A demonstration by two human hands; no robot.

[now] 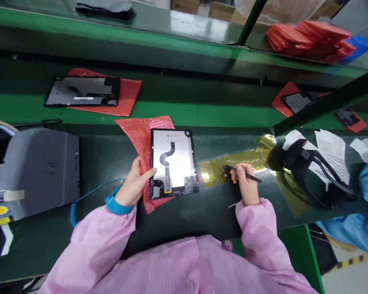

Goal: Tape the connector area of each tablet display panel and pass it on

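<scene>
My left hand (137, 183), a blue wrist strap (118, 203) at its wrist, grips the left edge of a tablet screen panel (180, 163) with the thumb on top. The panel lies back side up, showing a silvery back and a curved black flex cable (167, 163). Under it is a red bubble wrap bag (144, 139). To the right, my right hand (245, 179) is closed around slim black tweezers (253, 177), their dark tip over a strip of yellow transparent tape (214, 169). Whether the tip touches the tape I cannot tell.
A grey machine (46, 171) stands at left. Another screen panel (82, 92) rests on red bubble wrap on the green ledge. At right are a black strapped item (313, 163) and crumpled papers (334, 151), near a co-worker's blue sleeve (355, 228). A slanting green post (331, 102) crosses there.
</scene>
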